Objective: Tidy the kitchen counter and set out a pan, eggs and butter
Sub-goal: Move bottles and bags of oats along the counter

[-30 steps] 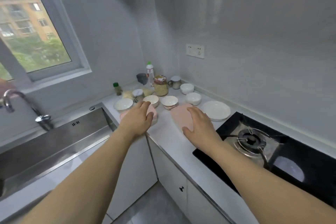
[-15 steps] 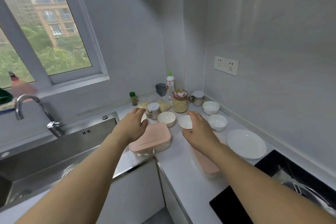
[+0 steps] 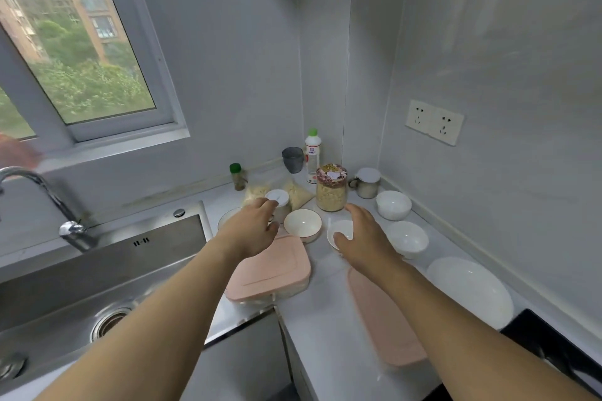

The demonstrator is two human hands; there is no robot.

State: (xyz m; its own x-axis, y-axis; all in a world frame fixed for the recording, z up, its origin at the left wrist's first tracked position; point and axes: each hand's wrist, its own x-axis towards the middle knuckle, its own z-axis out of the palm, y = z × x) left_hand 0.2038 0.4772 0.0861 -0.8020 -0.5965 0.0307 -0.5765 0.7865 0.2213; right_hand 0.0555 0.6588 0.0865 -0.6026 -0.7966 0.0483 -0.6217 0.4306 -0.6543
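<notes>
Two bare hands reach over the white counter (image 3: 329, 309) toward the corner in the middle of the frame. The left hand (image 3: 252, 228) hovers with its fingers loosely curled and holding nothing, its fingertips at a small white-lidded jar (image 3: 278, 200) and its palm above the far edge of a pink-lidded box (image 3: 273, 270). The right hand (image 3: 365, 238) is spread flat with relaxed fingers, thumb over the rim of a small white bowl (image 3: 340, 231), gripping nothing. Five bowls can be counted: that one, a gold-rimmed bowl (image 3: 303, 223) just to its left, two white bowls (image 3: 393, 204) (image 3: 407, 238) to its right, and one (image 3: 228, 216) mostly hidden behind the left wrist. There are two pink lids: the one on the box and a second pink lid (image 3: 381, 316) lying under the right forearm. One white plate (image 3: 469, 290) sits at the right, near the black stove (image 3: 553, 352) in the lower right corner. At the back stand one tall jar of grain (image 3: 331, 192), one white bottle with a green cap (image 3: 312, 150), one grey cup (image 3: 292, 159), one small green-capped bottle (image 3: 238, 176), one lidded mug (image 3: 367, 182) and two clear bags (image 3: 298, 194). The steel sink (image 3: 97, 273) and tap (image 3: 49, 198) fill the left. No pan, eggs or butter can be made out anywhere in view.
</notes>
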